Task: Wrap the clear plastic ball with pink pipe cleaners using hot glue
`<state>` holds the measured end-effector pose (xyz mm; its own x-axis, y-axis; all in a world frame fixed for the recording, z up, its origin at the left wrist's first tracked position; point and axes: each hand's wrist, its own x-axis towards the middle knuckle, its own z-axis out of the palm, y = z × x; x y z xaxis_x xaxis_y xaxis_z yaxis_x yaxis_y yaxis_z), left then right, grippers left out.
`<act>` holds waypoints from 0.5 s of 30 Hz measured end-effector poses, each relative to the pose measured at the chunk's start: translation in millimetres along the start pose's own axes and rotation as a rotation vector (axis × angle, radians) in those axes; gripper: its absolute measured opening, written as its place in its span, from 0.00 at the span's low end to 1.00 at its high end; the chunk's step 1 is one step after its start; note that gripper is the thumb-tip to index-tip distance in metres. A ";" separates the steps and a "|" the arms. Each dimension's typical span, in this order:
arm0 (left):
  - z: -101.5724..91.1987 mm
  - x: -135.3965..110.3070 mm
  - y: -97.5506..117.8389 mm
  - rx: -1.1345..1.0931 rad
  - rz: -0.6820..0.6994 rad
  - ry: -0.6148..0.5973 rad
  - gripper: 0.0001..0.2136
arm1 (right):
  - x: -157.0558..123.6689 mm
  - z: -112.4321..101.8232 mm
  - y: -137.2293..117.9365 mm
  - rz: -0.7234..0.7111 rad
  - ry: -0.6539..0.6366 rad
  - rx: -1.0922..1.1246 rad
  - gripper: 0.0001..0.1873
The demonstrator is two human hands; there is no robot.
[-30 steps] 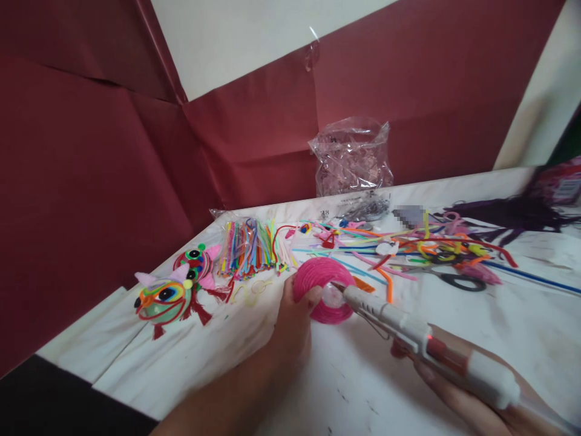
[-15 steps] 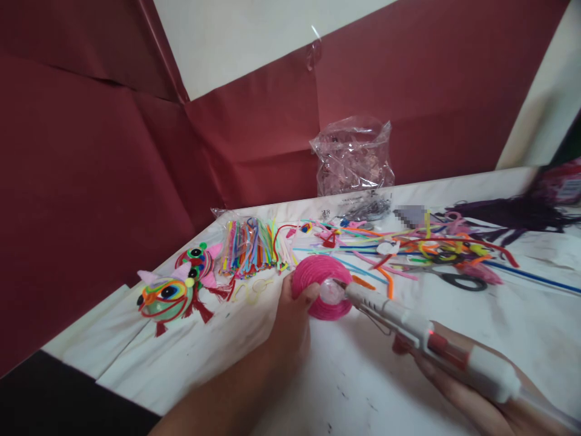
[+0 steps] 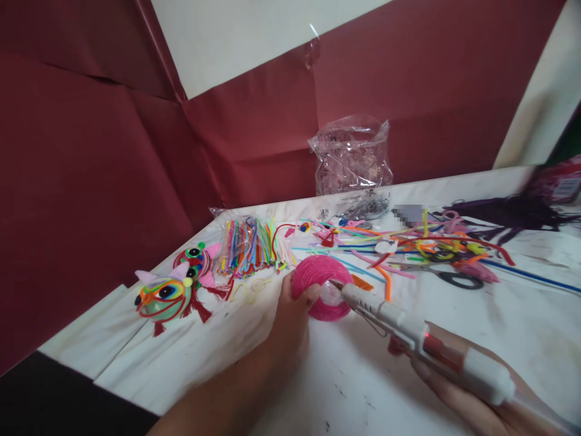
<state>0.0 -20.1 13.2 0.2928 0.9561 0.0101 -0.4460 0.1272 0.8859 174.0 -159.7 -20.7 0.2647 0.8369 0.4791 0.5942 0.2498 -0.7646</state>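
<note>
My left hand (image 3: 295, 312) is closed on the left side of a round pink ball (image 3: 320, 272), wound in rings of fuzzy pipe cleaner. A clear, whitish round patch (image 3: 333, 292) shows uncovered on the side towards me. My right hand (image 3: 454, 387) is wrapped around a white glue gun (image 3: 408, 330) with a red light glowing on its body. The gun's nozzle points left and meets the clear patch or hovers just over it; I cannot tell which. Part of the right hand is hidden behind the gun.
Two decorated animal-face balls (image 3: 166, 297) with red tassels stand at the left. Behind are bundled pipe cleaners (image 3: 252, 242) and a clear plastic bag (image 3: 354, 160). Black-handled scissors (image 3: 460, 280) lie among loose pipe cleaners on the right, near dark purple tassels (image 3: 508, 212).
The nozzle has shifted very slightly left over the clear patch. Both hands keep their hold, and the whole view has moved a little.
</note>
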 end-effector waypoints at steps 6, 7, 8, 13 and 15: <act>-1.4 1.3 -3.4 -0.016 -0.001 -0.017 0.27 | -8.3 -4.7 29.6 0.006 0.077 -0.037 0.21; -1.5 1.4 -3.6 -0.018 -0.004 -0.013 0.27 | -6.5 -5.3 26.9 0.002 0.055 -0.030 0.20; -1.5 1.4 -3.4 -0.022 -0.005 -0.009 0.27 | -3.9 -5.7 21.6 -0.004 0.024 -0.020 0.18; -1.3 0.5 0.3 -0.013 0.000 0.012 0.27 | 10.7 -5.1 -16.1 -0.041 -0.070 0.038 0.14; -1.0 -0.2 2.4 -0.007 0.000 0.024 0.27 | 13.7 -4.5 -23.1 -0.045 -0.050 0.031 0.16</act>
<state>-2.0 -19.7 14.9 0.2726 0.9621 -0.0015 -0.4517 0.1293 0.8827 167.3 -156.2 5.4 0.1995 0.8474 0.4920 0.5803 0.3024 -0.7562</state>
